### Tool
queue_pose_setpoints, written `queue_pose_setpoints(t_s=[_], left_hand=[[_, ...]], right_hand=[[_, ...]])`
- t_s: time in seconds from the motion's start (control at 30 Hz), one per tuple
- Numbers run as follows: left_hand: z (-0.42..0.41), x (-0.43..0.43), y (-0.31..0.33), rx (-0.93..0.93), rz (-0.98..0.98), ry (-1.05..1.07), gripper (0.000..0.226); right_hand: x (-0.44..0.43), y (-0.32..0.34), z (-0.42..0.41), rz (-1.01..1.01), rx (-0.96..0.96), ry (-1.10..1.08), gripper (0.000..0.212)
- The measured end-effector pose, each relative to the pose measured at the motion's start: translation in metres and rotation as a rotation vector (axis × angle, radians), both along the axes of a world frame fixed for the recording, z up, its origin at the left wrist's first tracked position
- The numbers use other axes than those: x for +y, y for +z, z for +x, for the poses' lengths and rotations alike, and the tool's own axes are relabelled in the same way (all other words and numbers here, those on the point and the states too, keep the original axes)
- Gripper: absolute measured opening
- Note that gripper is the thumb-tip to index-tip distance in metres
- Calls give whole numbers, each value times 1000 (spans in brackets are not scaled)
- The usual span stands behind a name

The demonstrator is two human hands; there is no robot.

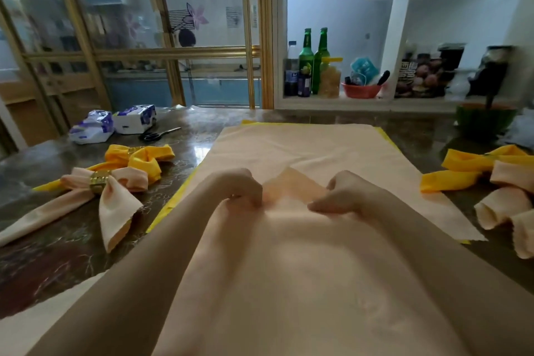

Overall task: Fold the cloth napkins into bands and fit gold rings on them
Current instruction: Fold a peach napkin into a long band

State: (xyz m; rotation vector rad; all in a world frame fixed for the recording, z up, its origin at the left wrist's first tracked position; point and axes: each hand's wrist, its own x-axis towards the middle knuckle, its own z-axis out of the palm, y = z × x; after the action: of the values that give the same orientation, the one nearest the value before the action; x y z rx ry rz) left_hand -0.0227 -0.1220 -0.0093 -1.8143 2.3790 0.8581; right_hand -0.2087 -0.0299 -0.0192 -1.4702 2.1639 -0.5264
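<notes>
The peach napkin [318, 147] lies spread flat on the table [187, 130], directly under and beyond the fingers, on top of a yellow napkin [161, 218] whose edges show past its left and far sides. At its middle a small ridge of peach cloth [291, 186] stands up between the two hands. The left hand [239, 188] has its fingers curled down and pinches the left end of that ridge. The right hand [346, 196] pinches the right end between thumb and bent fingers, its thumb pointing in towards the left hand. Both forearms reach in from the near edge over the cloth. Left of the left hand's fingers, well apart, lies a finished peach napkin [115, 205] gathered through a gold ring [99, 180]. Just beyond it lies a yellow bow-shaped napkin [144, 160], which touches it. Farther left and beyond the fingers lie black-handled scissors [159, 135] and two tissue packs [134, 118]. Right of the right hand's fingers, past the spread cloth's edge, lie a folded yellow napkin [462, 173] and a rolled peach napkin [505, 202], which touch. Far beyond the fingers, on a shelf, stand two green bottles [306, 58] and a red bowl [361, 89].
</notes>
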Motion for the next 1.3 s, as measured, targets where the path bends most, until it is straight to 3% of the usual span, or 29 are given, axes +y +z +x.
queue_pose_setpoints(t_s=[0.1,0.17,0.23,0.33,0.47,0.53,0.7,0.83,0.87,0.97,1.0,1.1,1.3], left_hand=[[0,4,2,155,-30,-7,14],[4,4,0,240,5,-4,12],[6,2,0,238,33,1,15],[6,0,1,249,38,18,18],[5,-1,5,318,76,55,10],[4,-1,4,382,107,100,17],[-1,3,-9,477,19,153,32],[-1,5,-14,523,-87,152,20],[-2,6,-13,464,-133,134,26],[-9,31,-14,-52,-560,-12,57],[-13,47,-19,-89,-638,-95,62],[-18,100,-42,-82,-482,-299,72],[-10,128,-52,-132,-334,-261,78]], right_hand=[[5,0,-2,-80,-64,16,30],[4,2,-7,-81,-86,10,33],[4,5,-10,-44,-88,-11,38],[3,6,-9,-38,-60,10,28],[0,8,-5,-61,-143,53,16],[0,8,-5,-48,-192,49,19],[-8,6,-3,-28,-121,17,35],[-10,-2,-1,-123,-68,-10,16],[-9,-4,-1,-135,-66,-5,22],[-8,-5,2,-126,-42,14,26],[-9,-4,3,-121,-36,22,25],[-11,-1,4,-113,-9,26,30],[-9,-3,3,-109,-71,22,28]])
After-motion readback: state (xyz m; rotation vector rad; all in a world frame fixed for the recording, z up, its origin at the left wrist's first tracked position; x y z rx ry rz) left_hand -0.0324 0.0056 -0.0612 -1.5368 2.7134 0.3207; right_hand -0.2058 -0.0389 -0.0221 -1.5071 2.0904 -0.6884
